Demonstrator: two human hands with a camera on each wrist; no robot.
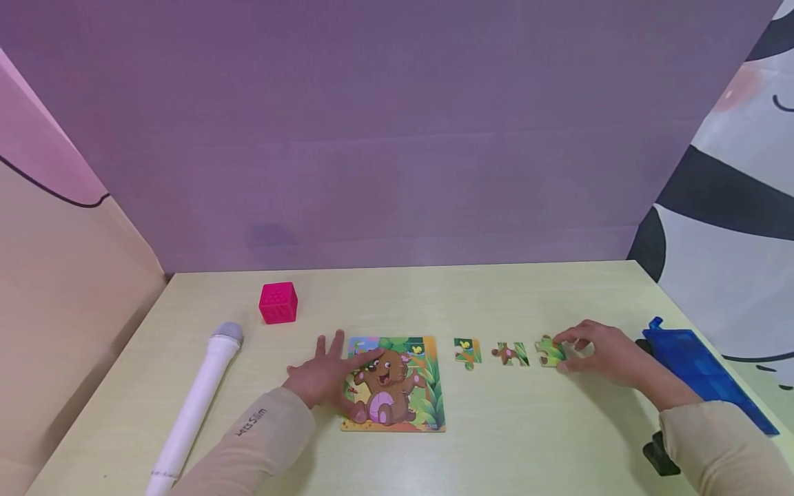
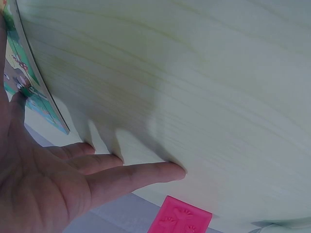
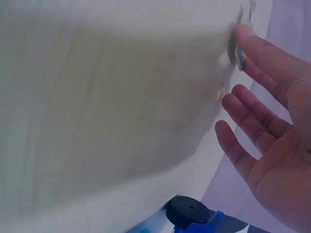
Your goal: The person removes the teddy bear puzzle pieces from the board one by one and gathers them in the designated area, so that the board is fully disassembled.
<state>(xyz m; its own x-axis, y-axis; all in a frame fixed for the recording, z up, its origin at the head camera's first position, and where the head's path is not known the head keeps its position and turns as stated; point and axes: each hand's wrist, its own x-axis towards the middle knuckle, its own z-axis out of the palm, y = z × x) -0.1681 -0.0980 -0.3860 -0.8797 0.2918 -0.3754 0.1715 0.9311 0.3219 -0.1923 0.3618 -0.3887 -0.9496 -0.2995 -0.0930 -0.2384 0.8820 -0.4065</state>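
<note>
A square jigsaw puzzle with a brown bear [image 1: 397, 389] lies flat on the table. My left hand [image 1: 322, 379] rests over its left edge with fingers spread; in the left wrist view those fingers [image 2: 141, 177] stretch out beside the puzzle. To the right sit two loose puzzle pieces in a row: one with a yellow bird [image 1: 466, 350] and one with a brown paw [image 1: 510, 353]. At the row's right end, my right hand [image 1: 604, 355] pinches a green puzzle piece [image 1: 548, 351] between thumb and fingertips. The right wrist view shows that piece [image 3: 240, 57] edge-on at the fingertips.
A pink cube [image 1: 278, 303] stands at the back left. A white microphone [image 1: 197, 406] lies along the left side. Beside the right forearm are a blue object [image 1: 701, 365] and a small black part [image 1: 661, 456]. A purple panel [image 1: 397, 172] rises behind the table.
</note>
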